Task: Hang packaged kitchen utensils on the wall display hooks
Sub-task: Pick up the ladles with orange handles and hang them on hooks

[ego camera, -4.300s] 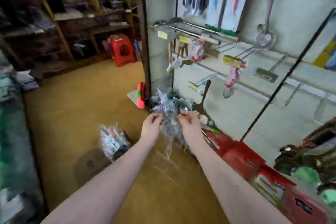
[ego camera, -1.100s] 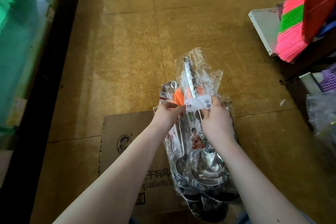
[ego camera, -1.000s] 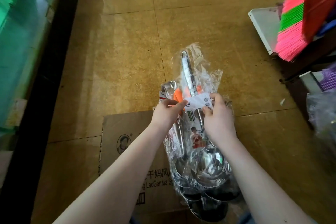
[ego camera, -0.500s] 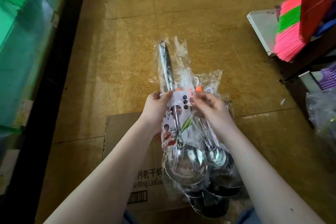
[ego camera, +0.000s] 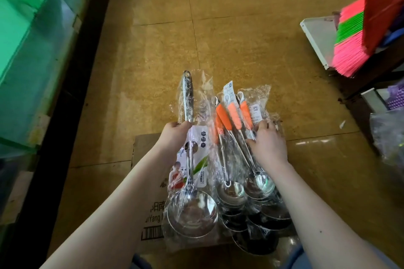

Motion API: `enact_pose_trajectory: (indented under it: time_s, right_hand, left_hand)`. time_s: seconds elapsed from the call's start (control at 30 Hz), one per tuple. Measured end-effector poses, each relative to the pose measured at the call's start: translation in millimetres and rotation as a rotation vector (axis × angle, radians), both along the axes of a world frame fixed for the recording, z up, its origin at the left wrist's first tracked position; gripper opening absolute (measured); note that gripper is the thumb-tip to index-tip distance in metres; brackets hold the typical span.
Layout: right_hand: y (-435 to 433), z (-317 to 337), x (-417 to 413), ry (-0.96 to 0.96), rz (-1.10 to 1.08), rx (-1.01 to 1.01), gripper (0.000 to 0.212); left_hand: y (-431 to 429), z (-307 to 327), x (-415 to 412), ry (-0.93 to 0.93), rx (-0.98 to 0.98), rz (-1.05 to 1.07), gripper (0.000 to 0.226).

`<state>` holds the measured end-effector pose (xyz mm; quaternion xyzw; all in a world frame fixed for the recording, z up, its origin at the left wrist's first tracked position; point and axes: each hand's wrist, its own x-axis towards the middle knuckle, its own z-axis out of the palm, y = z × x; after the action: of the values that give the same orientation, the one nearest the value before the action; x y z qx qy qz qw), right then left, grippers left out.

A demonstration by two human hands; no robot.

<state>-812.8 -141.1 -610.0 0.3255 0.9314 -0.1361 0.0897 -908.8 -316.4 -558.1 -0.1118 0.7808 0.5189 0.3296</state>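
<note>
Tan tiled floor [ego camera: 218, 28] fills the view; no wall display hooks in frame. Left side: green-tinted glass cabinet [ego camera: 32, 50], running near to far. Far right: broom with pink and green bristles [ego camera: 358, 46], head down beside a white shelf board [ego camera: 317, 39].

Near centre: flattened brown cardboard box [ego camera: 144, 144] flat on the floor, probably laid down to keep the stock off the tiles.

On the cardboard, right of centre: bundle of small steel ladles with orange grips [ego camera: 234, 120], each in clear plastic, bowls near, hanging loops far. They lie fanned and overlapping.

Just left of the bundle: large steel ladle [ego camera: 189, 159], sleeved in clear plastic with a printed card, bowl near, handle pointing far. It sits apart from the bundle, so it reads as the piece picked out for hanging.

Left hand [ego camera: 173, 133]: fingers [ego camera: 185, 125] clenched round the large steel ladle at the base of its handle, above the card. That grip leaves the hang hole at the far tip free.

Right hand [ego camera: 267, 144]: fingers [ego camera: 262, 125] spread on top of the bundle, pressing, not wrapped round any one piece. Judgement: it steadies the pile so the slippery sleeves do not drag along.

Sorting stage; hanging not yet begun.
</note>
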Motion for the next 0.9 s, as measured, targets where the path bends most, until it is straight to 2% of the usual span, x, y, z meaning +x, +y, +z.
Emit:
enact_pose_trajectory:
  time_s: [0.1, 0.2, 0.4, 0.47, 0.6, 0.7, 0.73, 0.83, 0.9]
  right_hand:
    - [-11, 6, 0, 0.001, 0.025, 0.046, 0.081]
    - [-25, 6, 2, -0.088, 0.101, 0.163, 0.092]
    - [-39, -5, -1, -0.111, 0.161, 0.107, 0.046]
    - [-40, -3, -1, -0.095, 0.13, 0.074, 0.044]
    - [-36, 9, -3, -0.072, 0.062, -0.008, 0.061]
    - [-31, 22, -4, -0.05, 0.047, -0.023, 0.056]
    - [-30, 28, -2, -0.04, 0.049, -0.031, 0.054]
    - [-28, 44, 5, 0.02, 0.057, -0.052, 0.055]
    - [-26, 58, 9, 0.052, 0.058, -0.091, 0.048]
  left_hand:
    - [3, 6, 3, -0.016, 0.026, 0.005, 0.058]
    - [2, 8, 6, -0.016, 0.033, -0.014, 0.058]
    - [-3, 7, 7, -0.022, -0.029, -0.046, 0.056]
    - [-4, 6, 5, -0.018, -0.038, -0.042, 0.055]
    - [-8, 7, 1, -0.01, -0.013, -0.02, 0.05]
    - [-10, 8, -2, 0.009, -0.039, -0.05, 0.05]
    - [-10, 10, -1, 0.024, -0.029, -0.08, 0.045]
    - [-5, 26, 3, 0.062, -0.01, -0.097, 0.005]
    - [1, 41, 7, 0.062, 0.001, -0.087, 0.012]
